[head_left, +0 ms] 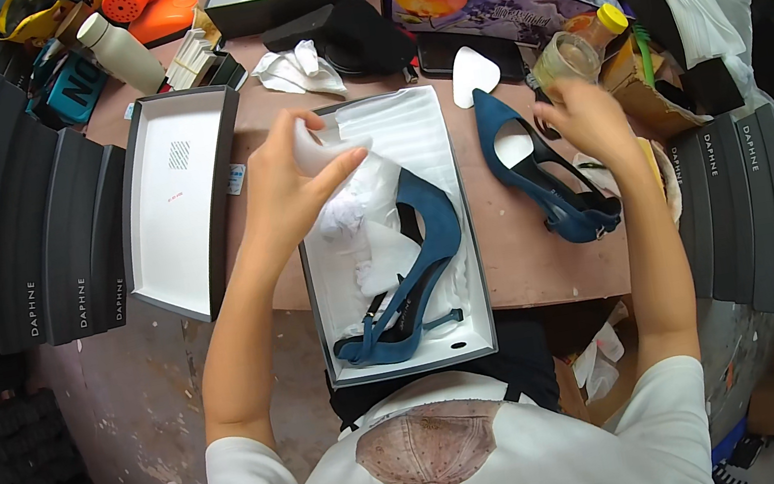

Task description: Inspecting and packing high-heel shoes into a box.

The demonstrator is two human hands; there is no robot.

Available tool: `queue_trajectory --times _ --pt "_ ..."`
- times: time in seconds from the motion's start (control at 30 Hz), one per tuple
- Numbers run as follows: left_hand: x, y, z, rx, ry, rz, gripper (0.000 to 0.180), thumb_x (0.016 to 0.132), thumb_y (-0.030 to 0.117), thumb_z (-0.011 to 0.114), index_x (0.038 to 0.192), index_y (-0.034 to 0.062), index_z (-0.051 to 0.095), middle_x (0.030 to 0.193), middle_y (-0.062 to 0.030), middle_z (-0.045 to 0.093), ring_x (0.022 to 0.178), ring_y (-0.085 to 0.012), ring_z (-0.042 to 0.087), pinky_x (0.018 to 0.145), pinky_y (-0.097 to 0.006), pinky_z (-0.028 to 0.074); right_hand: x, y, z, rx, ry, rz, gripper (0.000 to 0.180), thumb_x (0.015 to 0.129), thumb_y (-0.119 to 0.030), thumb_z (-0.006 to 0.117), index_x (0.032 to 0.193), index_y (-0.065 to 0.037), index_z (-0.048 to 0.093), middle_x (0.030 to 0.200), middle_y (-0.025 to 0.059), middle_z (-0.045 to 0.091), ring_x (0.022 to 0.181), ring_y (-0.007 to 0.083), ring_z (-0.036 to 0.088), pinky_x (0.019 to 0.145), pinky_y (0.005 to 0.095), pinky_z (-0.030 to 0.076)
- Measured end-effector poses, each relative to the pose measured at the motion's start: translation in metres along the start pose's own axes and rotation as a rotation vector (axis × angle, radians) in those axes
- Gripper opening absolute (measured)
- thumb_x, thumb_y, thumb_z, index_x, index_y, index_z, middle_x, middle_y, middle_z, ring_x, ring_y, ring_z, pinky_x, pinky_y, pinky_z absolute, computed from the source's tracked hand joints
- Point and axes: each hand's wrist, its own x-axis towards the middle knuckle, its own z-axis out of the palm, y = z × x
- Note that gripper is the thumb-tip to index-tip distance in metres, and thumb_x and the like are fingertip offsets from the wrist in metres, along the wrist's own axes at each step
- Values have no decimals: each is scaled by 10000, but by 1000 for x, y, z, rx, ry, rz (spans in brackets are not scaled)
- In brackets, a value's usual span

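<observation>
Cluttered bench (513,273): left hand (283,193) pinches tissue paper (316,147) above the boxed blue heel (416,268); right hand (590,118), at three o'clock, grips the second heel (538,172), seemingly mid-packing.

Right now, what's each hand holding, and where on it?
Left hand pinches white tissue paper at its edge, over the open shoebox. Right hand rests on the table; grip unclear.

Wearing a white short-sleeved T-shirt (543,460) with a rounded brownish printed patch (429,446) on the chest, speckled with small dots. Showing both forearms bare below the sleeves, with nothing visible on the left hand (283,193) or right hand (590,118).
</observation>
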Motion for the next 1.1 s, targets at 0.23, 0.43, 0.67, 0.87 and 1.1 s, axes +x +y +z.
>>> queue_trajectory --times 0.23,0.43,0.67,0.87,1.1 --pt "-5 38 18 -872 -213 -259 517 896 450 565 1128 7 433 858 -86 534 747 -131 587 570 -258 475 -27 -144 -24 619 -19 -475 376 780 -175 677 1111 -41 556 889 166 636 813 266 623 698 333 495" --pt "-29 -1 19 340 -23 332 455 774 285 668 1093 -22 563 929 -198 594 965 -315 555 894 -399 409 -14 -70 -22 -32 305 -206 443 739 -122 697 1129 -16 516 1018 196 592 922 341 585 771 402 478" --pt "-25 -8 12 538 -403 142 372 680 69 668 1038 36 576 929 -133 618 799 -314 614 700 -364 490 -86 -153 23 234 -216 -756 320 689 -80 667 987 -14 571 940 124 587 903 287 579 739 366 477" --pt "-26 1 -4 125 -34 169 459 724 -54 594 1171 33 536 978 -96 580 692 -142 542 597 -221 453 -62 -205 86 -87 -313 -293 306 680 -174 729 851 2 547 818 123 593 816 250 611 668 315 483" --pt "-43 -20 -12 96 242 105 418 744 -53 578 1155 15 538 985 -142 528 801 -239 595 649 -289 502 -39 -174 44 692 -88 -603 324 730 -212 726 908 -7 550 822 130 581 819 317 590 717 396 454"
